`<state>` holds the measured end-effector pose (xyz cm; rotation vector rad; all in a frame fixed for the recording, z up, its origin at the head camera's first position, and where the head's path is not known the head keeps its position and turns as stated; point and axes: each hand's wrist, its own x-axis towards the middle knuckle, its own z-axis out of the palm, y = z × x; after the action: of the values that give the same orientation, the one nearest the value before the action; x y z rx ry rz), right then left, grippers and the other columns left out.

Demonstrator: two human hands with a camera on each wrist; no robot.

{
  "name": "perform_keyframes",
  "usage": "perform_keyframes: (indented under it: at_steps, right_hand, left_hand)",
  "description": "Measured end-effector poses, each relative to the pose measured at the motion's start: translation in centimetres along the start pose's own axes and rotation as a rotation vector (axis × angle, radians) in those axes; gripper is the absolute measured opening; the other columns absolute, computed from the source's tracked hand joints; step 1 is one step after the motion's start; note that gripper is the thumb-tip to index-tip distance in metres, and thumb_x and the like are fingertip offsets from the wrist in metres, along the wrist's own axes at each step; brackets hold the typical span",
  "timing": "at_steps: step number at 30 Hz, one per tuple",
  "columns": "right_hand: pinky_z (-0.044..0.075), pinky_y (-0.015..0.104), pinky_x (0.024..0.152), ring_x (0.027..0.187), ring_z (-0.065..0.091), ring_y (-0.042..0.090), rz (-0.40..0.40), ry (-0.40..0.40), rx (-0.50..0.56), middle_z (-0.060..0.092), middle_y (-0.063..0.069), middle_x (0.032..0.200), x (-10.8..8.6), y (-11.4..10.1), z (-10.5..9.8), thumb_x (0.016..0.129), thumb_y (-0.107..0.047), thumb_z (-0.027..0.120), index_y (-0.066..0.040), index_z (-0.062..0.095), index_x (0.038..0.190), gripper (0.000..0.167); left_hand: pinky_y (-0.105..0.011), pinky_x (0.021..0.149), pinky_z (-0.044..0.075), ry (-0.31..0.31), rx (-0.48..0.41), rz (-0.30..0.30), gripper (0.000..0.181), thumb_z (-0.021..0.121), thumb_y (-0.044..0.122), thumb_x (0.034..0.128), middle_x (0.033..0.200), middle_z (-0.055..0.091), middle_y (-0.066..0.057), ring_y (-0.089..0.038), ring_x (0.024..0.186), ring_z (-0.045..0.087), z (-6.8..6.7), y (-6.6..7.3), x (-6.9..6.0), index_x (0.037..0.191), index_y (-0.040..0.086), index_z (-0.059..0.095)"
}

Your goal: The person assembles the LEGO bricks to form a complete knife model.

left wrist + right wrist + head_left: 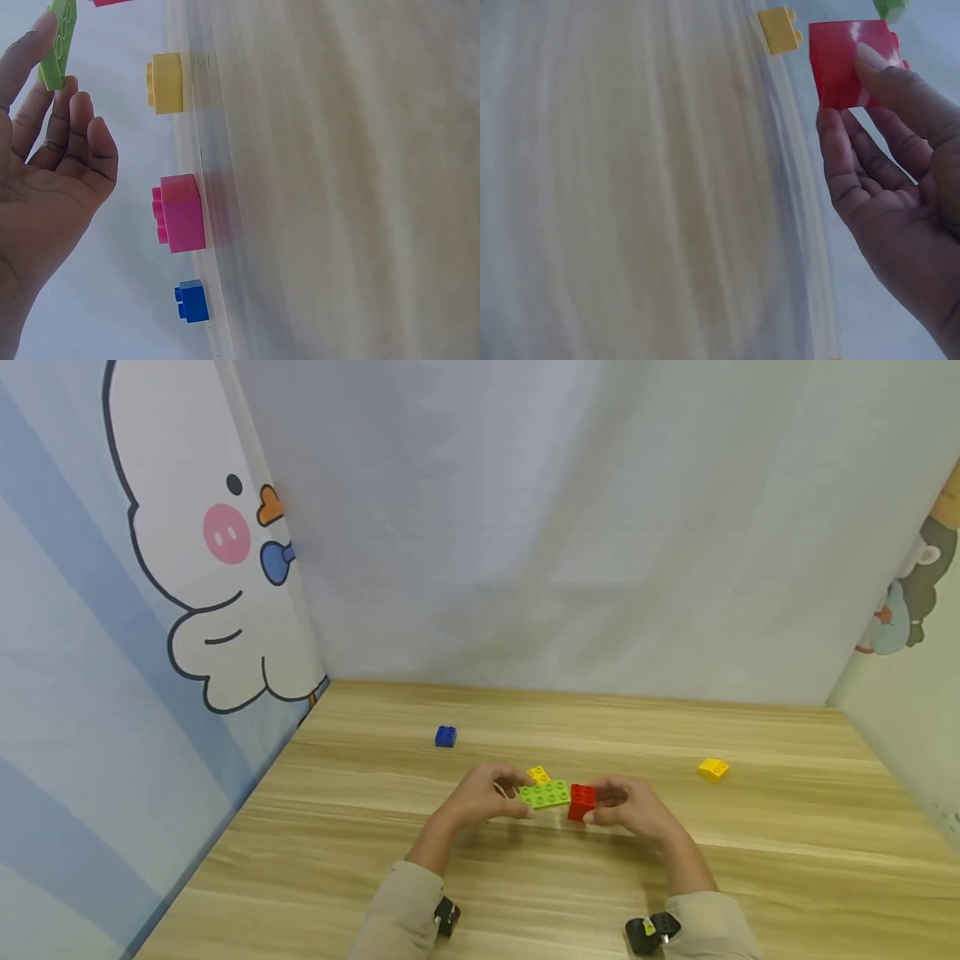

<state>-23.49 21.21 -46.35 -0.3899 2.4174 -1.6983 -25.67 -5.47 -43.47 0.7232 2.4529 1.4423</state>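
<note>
Your left hand [483, 797] pinched a flat lime-green plate [545, 794] with two rows of round studs; your right hand [633, 810] gripped a glossy red block [582, 802], smooth-sided and taller than the plate, its thumb pressed on one face; the two hands were apart, their pieces just beside each other between them, and whether these touched you could not tell. Just beyond the plate lay a studded yellow block [538, 773], partly hidden by it in the head view; farther beyond your left hand sat a small blue block [446, 737] with studs on top; well to the right of your right hand lay a sloped yellow brick [712, 769]. A chunky pink block [182, 214] showed only in the left wrist view, past your fingers; there the red block was cut to a sliver. Under your hands ran the table [540, 902], streaked with wood grain; beyond them hung a softly creased pale cloth [562, 527].
</note>
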Motion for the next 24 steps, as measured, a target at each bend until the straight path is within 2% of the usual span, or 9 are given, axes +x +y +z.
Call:
perform_keyframes:
  at_steps: [4, 11, 24]
  right_hand:
    - [0.049, 0.032, 0.074, 0.088, 0.059, 0.025, 0.008, 0.012, 0.039, 0.063, 0.015, 0.099, 0.5, 0.0, 0.6, 0.074, -0.005, 0.076, 0.011, 0.057, 0.112, 0.045]
    - [0.049, 0.031, 0.074, 0.087, 0.06, 0.024, -0.009, -0.044, 0.09, 0.064, 0.016, 0.097, 1.2, 0.2, 1.4, 0.073, 0.0, 0.075, 0.013, 0.057, 0.109, 0.042]
    - [0.049, 0.032, 0.076, 0.09, 0.059, 0.027, -0.014, -0.131, 0.042, 0.063, 0.017, 0.098, 1.7, 0.1, 1.7, 0.073, 0.002, 0.075, 0.012, 0.057, 0.106, 0.039]
  left_hand:
    - [-0.029, 0.068, 0.048, 0.003, 0.013, 0.009, 0.037, 0.083, 0.016, 0.0697, 0.088, 0.06, 0.002, -0.017, 0.08, 0.055, 0.1, -0.7, 0.4, 0.103, 0.009, 0.069]
    - [-0.029, 0.069, 0.048, -0.004, 0.018, 0.002, 0.038, 0.083, 0.018, 0.0701, 0.09, 0.061, 0.004, -0.016, 0.08, 0.055, -0.1, -0.7, 0.7, 0.104, 0.011, 0.069]
    - [-0.028, 0.069, 0.048, -0.019, -0.026, 0.012, 0.035, 0.082, 0.01, 0.0702, 0.092, 0.063, 0.002, -0.02, 0.083, 0.057, 0.7, -0.6, 1.4, 0.103, 0.007, 0.07]
